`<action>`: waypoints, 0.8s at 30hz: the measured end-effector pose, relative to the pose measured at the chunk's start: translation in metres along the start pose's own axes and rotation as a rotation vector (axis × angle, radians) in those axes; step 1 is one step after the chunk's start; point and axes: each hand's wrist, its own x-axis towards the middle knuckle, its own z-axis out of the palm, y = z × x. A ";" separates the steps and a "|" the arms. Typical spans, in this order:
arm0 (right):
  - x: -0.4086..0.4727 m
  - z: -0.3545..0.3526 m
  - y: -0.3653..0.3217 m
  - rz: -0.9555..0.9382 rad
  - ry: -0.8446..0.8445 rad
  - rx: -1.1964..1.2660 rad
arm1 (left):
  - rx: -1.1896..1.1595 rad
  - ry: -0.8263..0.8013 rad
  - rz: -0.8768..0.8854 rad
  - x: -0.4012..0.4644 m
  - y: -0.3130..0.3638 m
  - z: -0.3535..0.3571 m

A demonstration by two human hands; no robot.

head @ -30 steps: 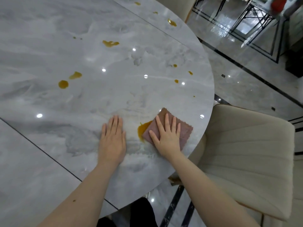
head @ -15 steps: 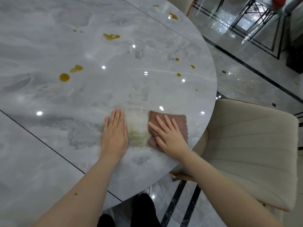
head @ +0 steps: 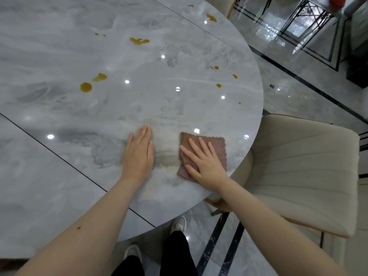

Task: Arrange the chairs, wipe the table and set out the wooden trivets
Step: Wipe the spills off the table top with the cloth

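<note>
A grey marble table (head: pixel 179 108) fills the left and middle of the view. My right hand (head: pixel 205 164) presses flat, fingers straight, on a brown-pink cloth (head: pixel 217 144) near the table's right edge. My left hand (head: pixel 139 154) rests flat on the bare tabletop just left of the cloth. Between the two hands lies a pale smeared streak (head: pixel 167 154). Farther back, several yellow-brown spill spots dot the table, such as a round spot (head: pixel 86 87) and a spill blot (head: pixel 139 41). A cream padded chair (head: pixel 298 168) stands at the table's right edge. No wooden trivets are in view.
A dark seam (head: pixel 59 156) runs diagonally across the tabletop. Glossy tiled floor (head: pixel 298 86) with black inlay lines lies to the right. Black metal furniture legs (head: pixel 298 22) stand at the top right. My legs and white shoes (head: pixel 179 226) show below the table edge.
The orange puddle beside the cloth has been wiped into a pale smear. My right hand and the cloth slid a little left and turned; my left hand stayed in place.
</note>
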 end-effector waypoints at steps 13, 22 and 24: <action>0.007 0.020 -0.091 -0.085 0.024 -0.037 | 0.255 0.008 -0.086 -0.029 -0.023 -0.005; 0.034 0.004 -0.036 0.279 0.006 -0.016 | 0.258 -0.004 -0.083 -0.029 -0.026 -0.006; 0.041 0.010 -0.066 0.299 0.042 -0.003 | 0.237 0.000 -0.082 -0.029 -0.027 -0.005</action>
